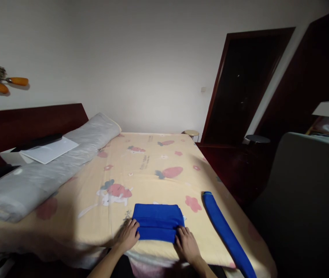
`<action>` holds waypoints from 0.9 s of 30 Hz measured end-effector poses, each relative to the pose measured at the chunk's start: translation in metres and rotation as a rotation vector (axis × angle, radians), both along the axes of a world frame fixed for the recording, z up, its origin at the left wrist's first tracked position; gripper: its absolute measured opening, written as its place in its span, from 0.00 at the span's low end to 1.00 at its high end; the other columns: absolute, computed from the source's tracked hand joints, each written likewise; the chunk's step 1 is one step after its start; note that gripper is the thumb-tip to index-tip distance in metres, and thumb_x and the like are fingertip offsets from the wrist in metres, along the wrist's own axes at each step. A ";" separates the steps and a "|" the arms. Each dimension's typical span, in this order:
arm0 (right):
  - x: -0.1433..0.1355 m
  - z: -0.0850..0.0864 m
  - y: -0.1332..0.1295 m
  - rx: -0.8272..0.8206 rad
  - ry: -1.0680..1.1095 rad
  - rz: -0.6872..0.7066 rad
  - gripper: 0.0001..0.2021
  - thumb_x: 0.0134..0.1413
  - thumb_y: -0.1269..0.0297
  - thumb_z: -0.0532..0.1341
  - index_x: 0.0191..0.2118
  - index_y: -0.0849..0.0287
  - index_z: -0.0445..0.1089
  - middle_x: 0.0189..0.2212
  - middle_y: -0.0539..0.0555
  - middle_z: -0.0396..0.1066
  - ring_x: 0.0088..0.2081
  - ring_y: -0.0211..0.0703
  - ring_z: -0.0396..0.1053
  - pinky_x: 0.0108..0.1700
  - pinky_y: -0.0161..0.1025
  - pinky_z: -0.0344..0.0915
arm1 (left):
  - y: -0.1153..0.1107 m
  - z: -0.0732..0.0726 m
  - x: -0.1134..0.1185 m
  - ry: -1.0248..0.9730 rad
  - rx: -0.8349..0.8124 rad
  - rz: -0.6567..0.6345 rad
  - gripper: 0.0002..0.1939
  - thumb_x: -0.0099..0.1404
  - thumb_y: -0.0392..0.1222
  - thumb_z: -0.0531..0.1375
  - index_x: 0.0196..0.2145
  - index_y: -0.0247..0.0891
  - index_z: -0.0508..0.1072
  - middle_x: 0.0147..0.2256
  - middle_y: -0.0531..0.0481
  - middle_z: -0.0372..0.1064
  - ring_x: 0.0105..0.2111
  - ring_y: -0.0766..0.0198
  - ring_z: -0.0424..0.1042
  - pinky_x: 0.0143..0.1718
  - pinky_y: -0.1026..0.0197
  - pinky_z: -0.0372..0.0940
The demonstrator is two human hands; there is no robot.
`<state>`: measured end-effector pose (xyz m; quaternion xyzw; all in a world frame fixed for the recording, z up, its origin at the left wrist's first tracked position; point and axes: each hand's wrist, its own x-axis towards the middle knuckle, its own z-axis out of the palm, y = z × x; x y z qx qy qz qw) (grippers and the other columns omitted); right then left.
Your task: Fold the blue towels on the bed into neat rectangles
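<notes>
A blue piece of fabric (157, 215), folded into a flat rectangle, lies on the bed near its front edge. A crease runs across it, with a folded band along the near side. My left hand (130, 234) has its fingers curled over the left edge of the fabric. At the right edge, my right hand (188, 244) grips the near corner with bent fingers; the thumb is hidden. To the right lies a long, narrow folded strip of blue fabric (225, 227), apart from both hands, its far end showing a thin greenish line.
A patterned yellow sheet (149, 185) covers the bed. Along the dark headboard (31, 116) lies a grey rolled bedding bundle (51, 173) with a white flat item (50, 150) on it. A dark grey chair back (303, 193) stands right; two stools (191, 133) are beyond the bed.
</notes>
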<state>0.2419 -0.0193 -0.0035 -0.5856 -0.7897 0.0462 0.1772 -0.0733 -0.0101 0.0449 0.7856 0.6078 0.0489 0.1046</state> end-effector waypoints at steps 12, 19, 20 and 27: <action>-0.019 0.049 0.004 -0.119 -0.012 0.088 0.18 0.56 0.67 0.51 0.51 0.59 0.67 0.55 0.60 0.65 0.55 0.54 0.60 0.56 0.48 0.51 | -0.002 -0.005 0.030 0.055 -0.001 -0.291 0.30 0.62 0.32 0.48 0.61 0.43 0.57 0.62 0.47 0.56 0.62 0.55 0.53 0.63 0.49 0.45; -0.046 0.047 -0.014 -0.264 0.057 0.348 0.19 0.56 0.65 0.51 0.53 0.53 0.66 0.53 0.54 0.68 0.54 0.48 0.61 0.57 0.45 0.49 | -0.023 -0.017 0.060 -0.015 -0.082 -0.482 0.30 0.63 0.37 0.50 0.63 0.46 0.54 0.64 0.48 0.53 0.63 0.54 0.50 0.64 0.47 0.44; -0.044 0.044 -0.014 -0.281 0.050 0.351 0.21 0.56 0.65 0.51 0.55 0.53 0.64 0.56 0.54 0.66 0.55 0.49 0.60 0.58 0.45 0.48 | -0.023 -0.019 0.058 -0.014 -0.087 -0.472 0.31 0.63 0.36 0.50 0.63 0.46 0.54 0.64 0.48 0.53 0.63 0.54 0.50 0.63 0.46 0.44; -0.022 0.033 -0.001 -0.326 -0.041 0.226 0.31 0.48 0.70 0.52 0.61 0.54 0.60 0.61 0.56 0.59 0.61 0.53 0.55 0.61 0.52 0.44 | -0.004 -0.026 0.030 0.036 -0.047 -0.288 0.33 0.60 0.27 0.46 0.62 0.46 0.57 0.59 0.46 0.60 0.59 0.55 0.56 0.61 0.48 0.48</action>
